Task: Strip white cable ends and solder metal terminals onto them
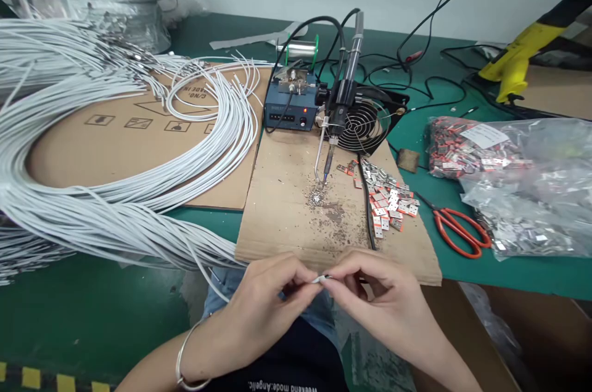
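Just in front of the cardboard's near edge, my left hand (277,293) is closed in a pinch on a white cable (319,280). My right hand (377,290) pinches the same short white end, its fingertips almost meeting the left ones. A small dark bit shows at the right fingertips, too small to name. Beyond the hands, a soldering iron (340,111) is clamped tip-down in a stand, with a solder feed tube (320,155) beside its tip. Small metal USB connectors (388,198) with orange parts lie in a pile on the cardboard sheet (287,207).
A big bundle of white cables (208,176) covers the left. A blue control box (289,108), a solder spool (300,50) and a fan (365,124) stand behind. Red-handled scissors (462,232), plastic bags of connectors (481,148) and a yellow tool (522,59) are at right.
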Motion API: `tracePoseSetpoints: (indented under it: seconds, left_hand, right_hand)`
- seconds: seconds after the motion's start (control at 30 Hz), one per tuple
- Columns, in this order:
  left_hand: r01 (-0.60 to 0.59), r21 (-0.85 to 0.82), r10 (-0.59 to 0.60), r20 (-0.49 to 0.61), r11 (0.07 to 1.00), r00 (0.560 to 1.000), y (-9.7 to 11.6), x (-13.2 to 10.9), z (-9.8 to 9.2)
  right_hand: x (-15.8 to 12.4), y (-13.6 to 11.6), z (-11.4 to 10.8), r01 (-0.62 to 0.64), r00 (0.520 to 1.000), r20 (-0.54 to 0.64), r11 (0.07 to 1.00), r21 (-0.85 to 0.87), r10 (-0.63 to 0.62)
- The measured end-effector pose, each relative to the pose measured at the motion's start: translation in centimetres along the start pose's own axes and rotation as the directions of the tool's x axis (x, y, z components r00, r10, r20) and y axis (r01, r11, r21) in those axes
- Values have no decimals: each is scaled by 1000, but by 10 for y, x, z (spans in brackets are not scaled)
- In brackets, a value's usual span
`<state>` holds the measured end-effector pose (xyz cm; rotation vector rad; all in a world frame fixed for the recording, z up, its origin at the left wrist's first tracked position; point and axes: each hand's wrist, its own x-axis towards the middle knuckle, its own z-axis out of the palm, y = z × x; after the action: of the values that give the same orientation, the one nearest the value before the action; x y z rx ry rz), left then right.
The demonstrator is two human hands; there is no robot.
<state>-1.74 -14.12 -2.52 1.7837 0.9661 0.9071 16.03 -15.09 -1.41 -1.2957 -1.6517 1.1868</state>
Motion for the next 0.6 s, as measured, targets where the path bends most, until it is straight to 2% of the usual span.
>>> tracePoseSetpoints:
  seconds: [0.03, 0.1, 0.17, 0.23, 0.3, 0.37, 0.5, 0.6]
  left_hand:
    - [-26, 24, 26, -12, 999, 1000, 1, 0, 0]
    - [-11, 0, 11, -34, 1000, 999, 2, 1, 3]
    - [86, -124, -91, -36, 989, 995, 4, 3, 8]
    - [198, -291, -212, -16, 936, 977, 6, 4, 14]
    - [270, -409, -293, 5, 872, 956, 8, 6, 19]
    - [301, -460, -332, 13, 835, 943, 8, 6, 21]
    - [390, -506, -422, 55, 769, 905, 5, 7, 17]
    - [418, -511, -437, 89, 751, 895, 3, 7, 14]
  right_hand:
    - [0, 0, 1, 4, 1000, -2, 1000, 27, -4]
    - [-1, 1, 8, 43, 996, -80, 987, 156, -30]
    - [-1, 4, 20, 132, 971, -228, 952, 277, -68]
    - [-1, 8, 32, 228, 925, -365, 918, 324, -101]
    - [1, 11, 38, 277, 895, -431, 900, 336, -115]
    - [4, 12, 35, 301, 883, -457, 877, 374, -109]
    - [5, 13, 16, 299, 876, -476, 856, 422, -72]
    - [0, 14, 10, 150, 944, -329, 918, 367, -23]
